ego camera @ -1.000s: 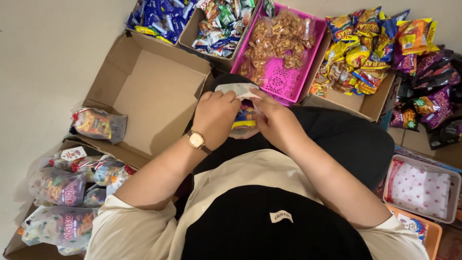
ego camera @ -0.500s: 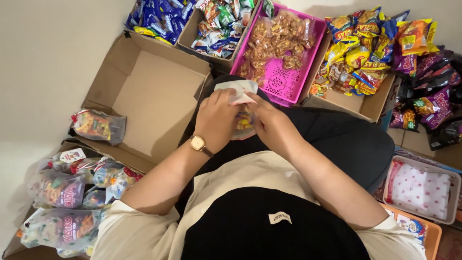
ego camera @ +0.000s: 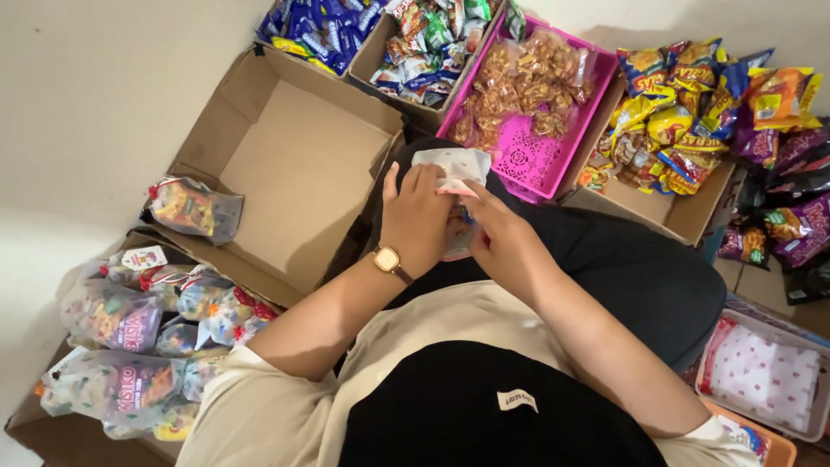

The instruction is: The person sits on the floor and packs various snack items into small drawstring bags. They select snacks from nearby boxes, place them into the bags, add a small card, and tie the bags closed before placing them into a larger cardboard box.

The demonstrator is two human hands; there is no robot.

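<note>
Where the view begins at the left, a heap of filled clear bags (ego camera: pixel 130 346) tied with red ribbon is seen at about eight o'clock in a low cardboard box; roughly eight can be made out, though the exact count cannot be told because they overlap. One more filled bag (ego camera: pixel 192 207) lies alone at nine o'clock on the flap of a large open carton (ego camera: pixel 303 173), whose floor is bare.

At the centre, one small clear bag (ego camera: pixel 451 166) with red dots is held over the lap, just past the carton's right edge. It is gripped by both hands: the left hand (ego camera: pixel 418 220), with a gold wristwatch (ego camera: pixel 387 259) on its wrist, is curled around the bag's left side, and the right hand (ego camera: pixel 497 238) pinches it from the right, fingers closed on the plastic. Small sweets are seen inside the bag between the palms.

At twelve o'clock two cartons are set side by side, one with blue packets (ego camera: pixel 324 24) and one with mixed small packets (ego camera: pixel 428 43). At one o'clock one pink basket (ego camera: pixel 536 160) holds brown snacks in clear wrap. At two o'clock a carton of yellow and orange packets (ego camera: pixel 683 112) is seen, with purple packets (ego camera: pixel 791 199) beyond it. At four o'clock one grey tray (ego camera: pixel 761 380) holds dotted bags.
</note>
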